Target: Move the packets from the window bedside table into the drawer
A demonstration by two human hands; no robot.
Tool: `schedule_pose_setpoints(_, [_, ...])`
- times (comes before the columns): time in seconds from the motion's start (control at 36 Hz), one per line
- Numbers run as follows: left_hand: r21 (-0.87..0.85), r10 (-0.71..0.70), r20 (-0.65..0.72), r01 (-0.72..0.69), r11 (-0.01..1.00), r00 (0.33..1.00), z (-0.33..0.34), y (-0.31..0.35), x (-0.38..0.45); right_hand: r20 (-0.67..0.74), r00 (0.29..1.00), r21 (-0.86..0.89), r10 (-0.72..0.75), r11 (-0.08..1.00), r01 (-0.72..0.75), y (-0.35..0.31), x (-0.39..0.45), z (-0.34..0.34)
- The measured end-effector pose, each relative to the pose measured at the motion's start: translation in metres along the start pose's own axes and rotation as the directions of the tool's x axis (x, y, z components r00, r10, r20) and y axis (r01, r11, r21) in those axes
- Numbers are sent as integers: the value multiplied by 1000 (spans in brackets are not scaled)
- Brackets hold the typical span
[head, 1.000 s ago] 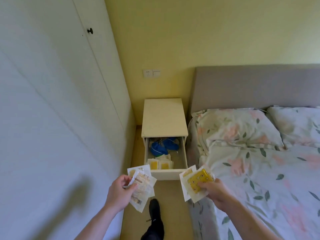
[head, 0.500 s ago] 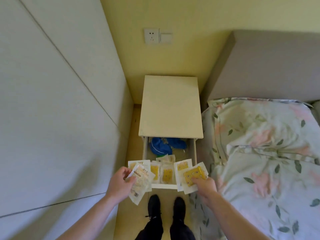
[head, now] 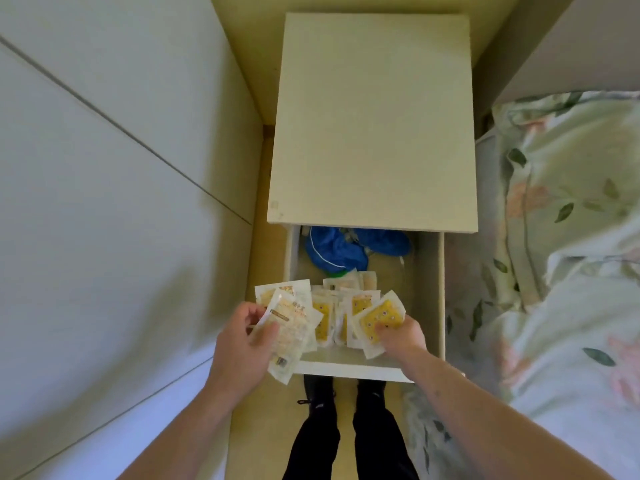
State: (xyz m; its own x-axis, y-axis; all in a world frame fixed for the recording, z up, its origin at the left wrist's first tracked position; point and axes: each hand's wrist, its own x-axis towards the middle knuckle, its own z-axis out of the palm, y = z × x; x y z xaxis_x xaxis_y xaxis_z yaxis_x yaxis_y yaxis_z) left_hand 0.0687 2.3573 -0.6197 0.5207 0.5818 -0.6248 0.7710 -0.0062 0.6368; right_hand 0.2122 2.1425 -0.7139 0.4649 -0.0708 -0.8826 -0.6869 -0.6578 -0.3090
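The drawer (head: 353,370) of a cream bedside table (head: 374,126) stands pulled out below me. Several white packets with yellow contents (head: 327,320) lie at its front. My left hand (head: 242,344) grips a fanned bunch of white packets (head: 289,317) over the drawer's front left corner. Over the front right part of the drawer my right hand (head: 401,336) pinches a few packets, the top one yellow with dots (head: 379,318).
Blue crumpled items (head: 343,249) fill the back of the drawer. White wardrobe doors (head: 104,168) close off the left side. A bed with floral bedding (head: 571,237) lies on the right. My feet (head: 346,393) stand on the narrow floor strip before the drawer.
I have stepped closer and tilted my view down. Both hands with their packets have moved forward from in front of the drawer to above its front part.
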Motion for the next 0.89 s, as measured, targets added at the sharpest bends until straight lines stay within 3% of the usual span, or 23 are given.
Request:
schedule_pose_setpoints(0.17, [-5,20,-4,-20,1000,1000,15,-10,18,18,999,-166,-31,986,33,16,27,15])
schedule_pose_setpoints(0.33, [-10,41,15,-41,999,999,18,-5,16,-21,987,-426,-160,894,135,18,29,6])
schedule_pose_setpoints(0.5, [20,42,30,-43,999,999,14,-7,16,18,969,-439,-246,869,228,14,31,4])
schedule_pose_setpoints(0.75, [49,52,60,-55,997,997,16,-18,13,9,983,-414,-183,894,170,17,46,15])
schedule_pose_setpoints(0.89, [66,62,72,-67,996,995,19,-18,11,-62,964,-537,-260,823,187,25,51,13])
